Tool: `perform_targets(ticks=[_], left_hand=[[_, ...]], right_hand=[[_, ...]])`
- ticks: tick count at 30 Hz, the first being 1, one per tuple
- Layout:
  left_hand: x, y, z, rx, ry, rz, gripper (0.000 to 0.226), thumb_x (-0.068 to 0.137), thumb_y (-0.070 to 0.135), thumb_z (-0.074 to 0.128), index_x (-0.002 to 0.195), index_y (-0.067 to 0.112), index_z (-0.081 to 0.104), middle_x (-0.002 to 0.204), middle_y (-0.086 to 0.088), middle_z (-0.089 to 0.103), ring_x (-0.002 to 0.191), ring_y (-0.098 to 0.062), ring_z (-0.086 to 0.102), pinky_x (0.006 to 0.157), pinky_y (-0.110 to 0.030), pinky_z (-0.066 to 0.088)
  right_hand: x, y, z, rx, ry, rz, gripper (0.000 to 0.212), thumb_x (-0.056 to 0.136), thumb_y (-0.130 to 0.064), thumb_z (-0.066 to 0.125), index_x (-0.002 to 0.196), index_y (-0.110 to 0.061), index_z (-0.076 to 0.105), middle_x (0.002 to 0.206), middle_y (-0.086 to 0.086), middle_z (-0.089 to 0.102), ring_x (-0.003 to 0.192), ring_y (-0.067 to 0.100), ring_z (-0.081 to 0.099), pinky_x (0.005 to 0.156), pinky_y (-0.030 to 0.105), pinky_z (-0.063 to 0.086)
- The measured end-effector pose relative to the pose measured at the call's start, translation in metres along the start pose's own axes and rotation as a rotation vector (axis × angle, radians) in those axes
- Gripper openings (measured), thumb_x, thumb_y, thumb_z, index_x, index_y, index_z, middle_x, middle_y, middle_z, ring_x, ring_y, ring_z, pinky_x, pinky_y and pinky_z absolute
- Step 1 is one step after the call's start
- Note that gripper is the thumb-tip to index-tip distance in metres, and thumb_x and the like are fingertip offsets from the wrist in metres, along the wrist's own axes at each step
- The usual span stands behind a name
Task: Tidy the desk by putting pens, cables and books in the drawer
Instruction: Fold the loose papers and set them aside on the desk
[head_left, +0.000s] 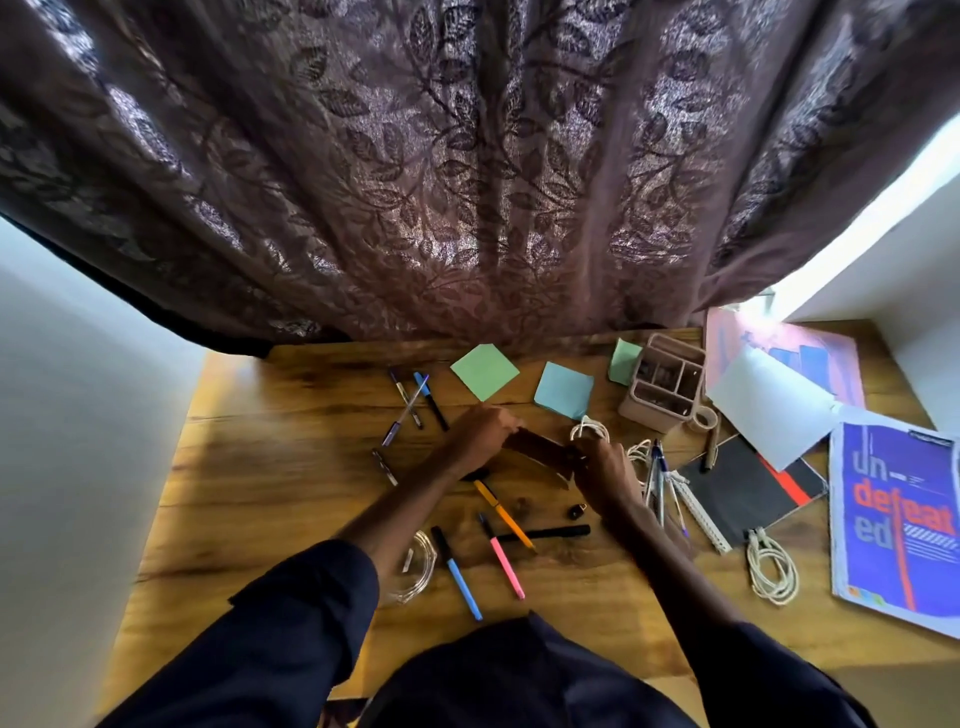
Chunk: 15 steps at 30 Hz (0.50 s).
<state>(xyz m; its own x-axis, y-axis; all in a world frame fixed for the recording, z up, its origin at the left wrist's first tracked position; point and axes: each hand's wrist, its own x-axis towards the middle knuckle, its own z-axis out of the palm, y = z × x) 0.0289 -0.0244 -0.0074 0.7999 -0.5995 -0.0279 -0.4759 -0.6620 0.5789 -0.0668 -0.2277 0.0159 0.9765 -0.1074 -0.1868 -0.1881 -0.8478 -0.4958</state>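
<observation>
Brown, blurred flat object: your left hand and right hand each grip one end above the desk.

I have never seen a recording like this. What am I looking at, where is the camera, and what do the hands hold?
There is no machine: a person wears one wide camera on the head, looking down at a wooden desk. The left hand and the right hand grip the two ends of a dark brown flat object, too blurred to name. On the desk lie a green square paper note, an orange pen, a pink pen, a white coiled cable and a purple book.
</observation>
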Motion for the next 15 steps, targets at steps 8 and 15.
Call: perform_targets(ticks=[8,15], left_hand=[[-0.020,0.006,0.032,-0.043,0.221,-0.278,0.033,0.098,0.025,0.062,0.129,0.014,0.066,0.139,-0.002,0.060,0.133,-0.019,0.051,0.108,-0.030,0.043],[-0.038,0.030,0.040,-0.216,0.218,-0.420,0.038,0.098,0.022,0.064,0.133,0.011,0.055,0.135,-0.008,0.056,0.127,-0.020,0.053,0.097,-0.020,0.039]], right_hand=[[-0.013,0.021,0.030,0.025,0.031,0.114,0.029,0.083,0.006,0.061,0.092,-0.016,0.079,0.079,0.006,0.074,0.061,0.018,0.067,0.053,0.033,0.054],[-0.026,0.028,0.055,0.082,-0.007,0.151,0.024,0.087,-0.003,0.060,0.095,-0.019,0.077,0.080,0.005,0.075,0.067,0.025,0.071,0.061,0.044,0.060]])
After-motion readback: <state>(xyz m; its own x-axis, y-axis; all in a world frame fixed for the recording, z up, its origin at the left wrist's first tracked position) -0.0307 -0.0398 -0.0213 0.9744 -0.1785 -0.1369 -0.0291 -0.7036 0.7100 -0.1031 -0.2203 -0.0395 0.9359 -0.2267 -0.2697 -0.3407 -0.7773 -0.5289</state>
